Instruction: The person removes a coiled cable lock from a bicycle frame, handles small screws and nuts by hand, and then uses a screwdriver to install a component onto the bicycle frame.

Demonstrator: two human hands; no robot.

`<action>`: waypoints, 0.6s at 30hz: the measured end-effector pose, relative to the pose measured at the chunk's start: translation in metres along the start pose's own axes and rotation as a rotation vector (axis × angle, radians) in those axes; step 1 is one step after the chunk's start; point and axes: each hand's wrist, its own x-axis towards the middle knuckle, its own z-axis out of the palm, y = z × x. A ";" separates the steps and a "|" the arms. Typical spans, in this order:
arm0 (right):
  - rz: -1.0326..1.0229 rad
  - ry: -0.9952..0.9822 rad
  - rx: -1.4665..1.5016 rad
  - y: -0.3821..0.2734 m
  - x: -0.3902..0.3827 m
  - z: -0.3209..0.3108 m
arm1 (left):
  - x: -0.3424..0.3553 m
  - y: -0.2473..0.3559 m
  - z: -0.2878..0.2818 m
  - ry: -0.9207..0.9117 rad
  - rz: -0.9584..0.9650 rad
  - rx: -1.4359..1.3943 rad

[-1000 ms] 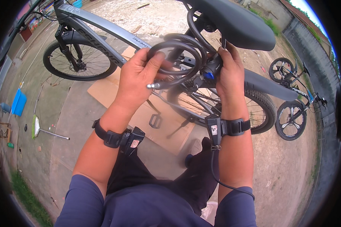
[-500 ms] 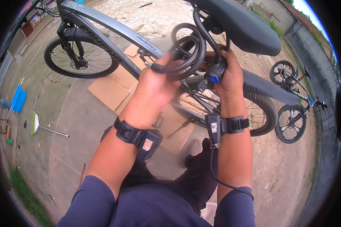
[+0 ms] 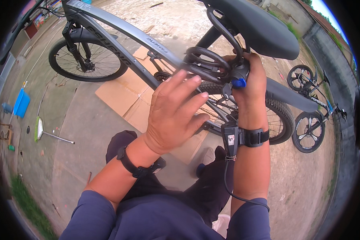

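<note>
Below the saddle (image 3: 264,34) of a grey bicycle (image 3: 132,30), my right hand (image 3: 258,82) is wrapped round the black lock head of a coiled cable lock (image 3: 206,58). A blue piece, like a key's head, (image 3: 239,83) sticks out of the lock head toward me. Several loops of the black cable hang left of that hand, and one length runs up by the seat post. My left hand (image 3: 174,114) is open just below the loops, palm down with fingers spread, and holds nothing. The cable's free end cannot be made out.
Flattened cardboard (image 3: 122,100) lies under the bicycle. A second bicycle (image 3: 310,126) is on the right, near a grey wall (image 3: 328,52). At the left are a blue dustpan (image 3: 21,103) and a broom (image 3: 39,129) on the concrete.
My left hand has let go of the cable end, opened, and moved down and slightly right. The loops have sagged flatter beside the lock head. My right hand has shifted slightly right, still gripping.
</note>
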 end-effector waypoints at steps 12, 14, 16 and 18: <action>-0.014 0.130 -0.022 -0.007 -0.007 0.007 | 0.058 -0.027 0.037 0.028 0.025 0.198; -0.016 0.140 -0.054 -0.005 -0.004 0.003 | 0.061 -0.026 0.036 -0.007 0.030 0.184; -0.010 0.132 -0.067 -0.003 -0.003 0.001 | 0.063 -0.028 0.037 -0.030 0.030 0.154; 0.012 0.107 -0.097 -0.004 -0.004 0.001 | 0.064 -0.034 0.036 -0.044 0.027 0.110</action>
